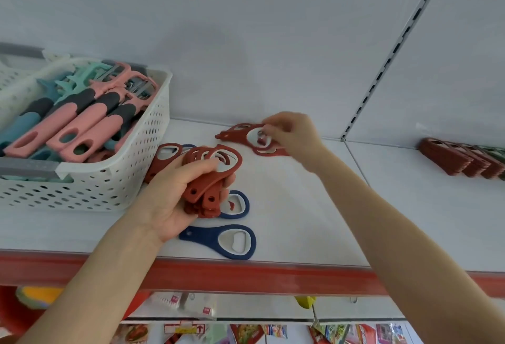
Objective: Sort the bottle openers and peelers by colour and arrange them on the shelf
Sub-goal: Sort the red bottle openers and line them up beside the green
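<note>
A: Where are the red openers [211,171]?
B: The left hand [169,201] grips a stack of them just above the shelf [314,220]; the right hand [293,133] pinches one more lying near the back wall.
A: And the others?
B: Some blue openers [226,240] lie beside the left hand — pink and teal peelers [82,127] fill the basket [131,179] at left, and a red row [459,160] stands far right.

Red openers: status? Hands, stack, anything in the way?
Left hand grips red stack. Right hand pinches red opener near shelf back. Blue openers loose by left hand, basket at left; nothing blocking.
</note>
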A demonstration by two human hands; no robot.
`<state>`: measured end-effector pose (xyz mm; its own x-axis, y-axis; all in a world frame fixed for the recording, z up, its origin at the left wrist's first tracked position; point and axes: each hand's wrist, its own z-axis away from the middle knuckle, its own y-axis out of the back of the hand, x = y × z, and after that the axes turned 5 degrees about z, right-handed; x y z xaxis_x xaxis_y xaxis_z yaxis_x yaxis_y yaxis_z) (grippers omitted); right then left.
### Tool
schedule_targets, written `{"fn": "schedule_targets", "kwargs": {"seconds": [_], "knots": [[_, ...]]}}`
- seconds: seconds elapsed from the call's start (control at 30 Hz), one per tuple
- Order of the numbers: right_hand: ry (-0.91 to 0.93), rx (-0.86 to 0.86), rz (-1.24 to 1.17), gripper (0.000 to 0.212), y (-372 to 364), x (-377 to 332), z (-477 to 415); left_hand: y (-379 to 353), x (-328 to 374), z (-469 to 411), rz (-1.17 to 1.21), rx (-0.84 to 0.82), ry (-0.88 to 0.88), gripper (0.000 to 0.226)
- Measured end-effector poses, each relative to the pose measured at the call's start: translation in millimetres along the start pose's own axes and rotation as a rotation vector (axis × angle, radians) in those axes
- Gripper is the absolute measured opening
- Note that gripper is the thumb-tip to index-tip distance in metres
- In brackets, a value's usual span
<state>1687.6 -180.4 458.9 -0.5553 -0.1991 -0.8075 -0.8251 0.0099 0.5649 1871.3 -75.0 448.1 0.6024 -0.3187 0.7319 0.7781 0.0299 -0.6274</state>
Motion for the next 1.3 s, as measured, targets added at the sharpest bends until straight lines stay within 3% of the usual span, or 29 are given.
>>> {"fn": "schedule_targets", "kwargs": {"seconds": [0.1,0.17,0.23,0.3,0.43,0.57,0.73,1.03,1.13,1.23,1.3], "knots": [[-0.093,-0.064,-0.41,0.013,33.2,-12.6,11.8,-2.8,0.0,-3.0,0.051,0.017,0.058,0.048],[-0.078,-0.259,-0.391,0.013,44.2,-24.8,24.4,-8.6,-0.4,-4.6,0.047,-0.026,0.101,0.054],[0.01,-0.385,-0.205,0.013,37.3,-34.1,36.1,-15.1,-2.5,-5.4,0.013,-0.089,0.118,0.054],[0.084,-0.339,-0.061,0.013,22.8,-39.0,44.4,-21.1,-6.1,-5.4,-0.011,-0.132,0.113,0.049],[0.15,-0.041,0.027,0.01,6.4,-38.3,58.7,-29.7,-13.1,-6.4,0.03,-0.097,0.056,0.047],[-0.053,0.226,-0.127,0.009,7.4,-33.4,85.7,-39.8,-20.0,-12.2,0.044,-0.012,-0.068,0.039],[-0.238,-0.031,-0.31,0.025,0.1,-28.8,121.5,-56.0,-37.5,-20.2,-0.086,0.07,-0.249,0.038],[-0.201,-0.055,-0.584,0.021,33.4,-8.1,123.3,-96.0,-56.2,-26.9,-0.197,0.008,-0.255,0.035],[-0.206,-0.09,-0.538,0.02,69.7,11.5,120.7,-112.2,-55.1,-36.6,-0.39,-0.043,-0.242,0.021],[-0.189,-0.136,-0.424,0.02,114.4,32.9,117.7,-132.2,-62.3,-51.6,-0.522,-0.062,-0.25,0.047],[-0.131,-0.182,-0.272,0.026,141.5,47.1,115.5,-148.0,-74.6,-58.0,-0.632,-0.111,-0.258,0.053]]}}
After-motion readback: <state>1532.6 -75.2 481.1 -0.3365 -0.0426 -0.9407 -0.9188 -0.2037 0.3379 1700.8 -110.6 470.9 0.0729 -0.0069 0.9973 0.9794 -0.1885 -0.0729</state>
